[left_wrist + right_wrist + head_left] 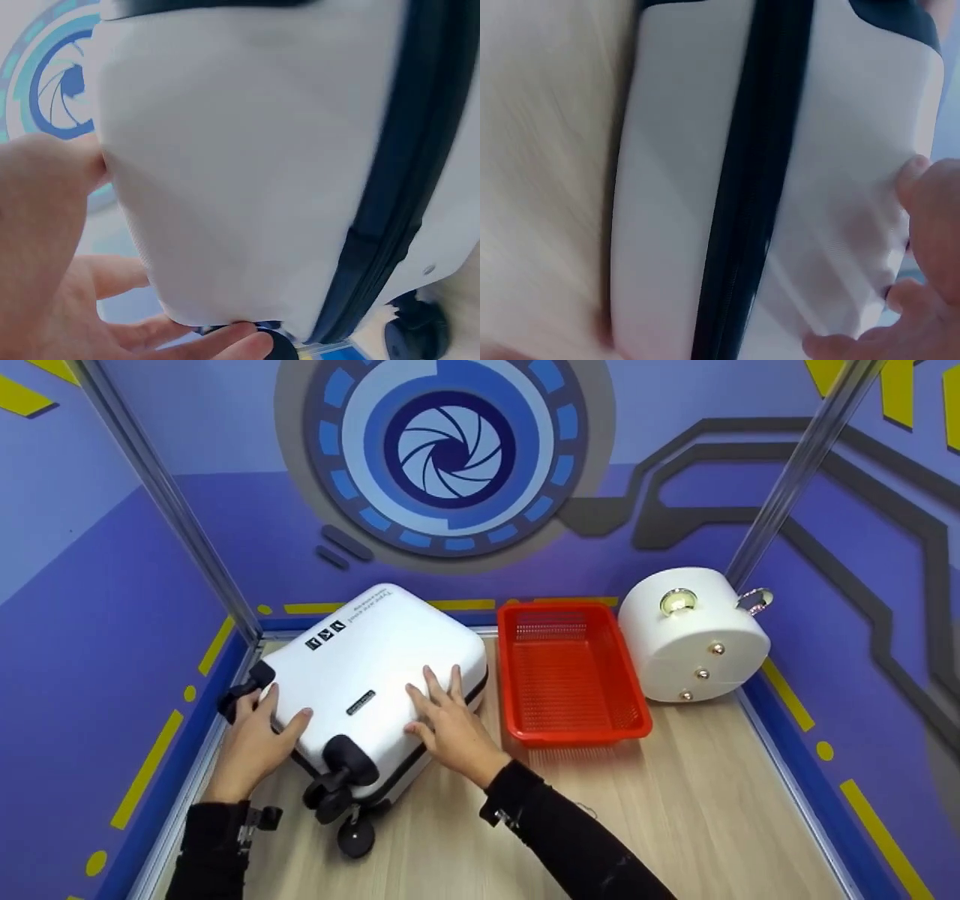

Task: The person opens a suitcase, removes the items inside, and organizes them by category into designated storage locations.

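A white hard-shell suitcase [409,637] lies flat on its side at the left, its black wheels [355,837] towards the near left. My left hand [255,746] rests at the wheel end, between two black wheel corners. In the left wrist view its fingers [150,331] reach along the shell's edge with the thumb apart. Across the suitcase's upper face, near the right edge, my right hand [459,735] lies with fingers spread. The right wrist view shows those fingertips [911,176] touching the shell, beside the black zip band [754,180].
Right of the suitcase stands a red plastic basket [511,697]. Beyond it, against the right wall, sits a white rounded bag [664,660] with gold studs and ring-shaped handles. Printed blue and purple panels [232,517] enclose the wooden floor [675,802] at the back and sides.
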{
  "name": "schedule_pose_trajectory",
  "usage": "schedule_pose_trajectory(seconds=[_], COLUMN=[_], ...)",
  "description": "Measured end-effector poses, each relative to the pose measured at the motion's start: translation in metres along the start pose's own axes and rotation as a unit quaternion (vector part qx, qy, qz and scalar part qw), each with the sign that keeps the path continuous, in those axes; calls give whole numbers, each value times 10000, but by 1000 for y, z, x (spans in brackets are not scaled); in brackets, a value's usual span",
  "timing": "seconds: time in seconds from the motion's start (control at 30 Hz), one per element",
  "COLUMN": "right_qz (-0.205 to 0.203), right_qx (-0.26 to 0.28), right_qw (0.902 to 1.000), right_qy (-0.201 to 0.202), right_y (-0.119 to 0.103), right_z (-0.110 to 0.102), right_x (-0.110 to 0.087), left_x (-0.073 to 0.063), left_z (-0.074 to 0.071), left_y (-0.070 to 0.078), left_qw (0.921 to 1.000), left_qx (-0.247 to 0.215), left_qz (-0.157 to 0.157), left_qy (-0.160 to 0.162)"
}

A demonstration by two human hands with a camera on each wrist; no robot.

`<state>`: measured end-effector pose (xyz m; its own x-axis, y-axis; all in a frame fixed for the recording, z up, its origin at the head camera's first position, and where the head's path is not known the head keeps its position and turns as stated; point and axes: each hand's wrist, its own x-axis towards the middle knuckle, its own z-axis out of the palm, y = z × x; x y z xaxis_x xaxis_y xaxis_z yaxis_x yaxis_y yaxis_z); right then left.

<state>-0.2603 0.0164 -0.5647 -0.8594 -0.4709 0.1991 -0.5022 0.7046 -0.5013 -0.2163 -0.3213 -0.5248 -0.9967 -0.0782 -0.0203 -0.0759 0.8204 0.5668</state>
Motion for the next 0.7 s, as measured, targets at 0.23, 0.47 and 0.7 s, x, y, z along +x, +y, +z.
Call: schedule_pose_trajectory(seconds=[0.23, 0.47, 0.7], right_qz=[441, 537, 886], right_qx=[626, 862, 1074], right_qw=[9960, 9948, 9903], right_qy=[-458, -82, 15], right_y=[13, 21, -42], right_z=[-25, -33, -16], right_x=[23, 23, -25], left_x=[-28, -37, -11], left_z=[25, 31, -13], left_y=[21, 25, -9], left_qw=[9969, 9962, 9922], left_qx=[353, 318, -153], left_qz=[-115, -27, 193], left_qy=[700, 808, 1225])
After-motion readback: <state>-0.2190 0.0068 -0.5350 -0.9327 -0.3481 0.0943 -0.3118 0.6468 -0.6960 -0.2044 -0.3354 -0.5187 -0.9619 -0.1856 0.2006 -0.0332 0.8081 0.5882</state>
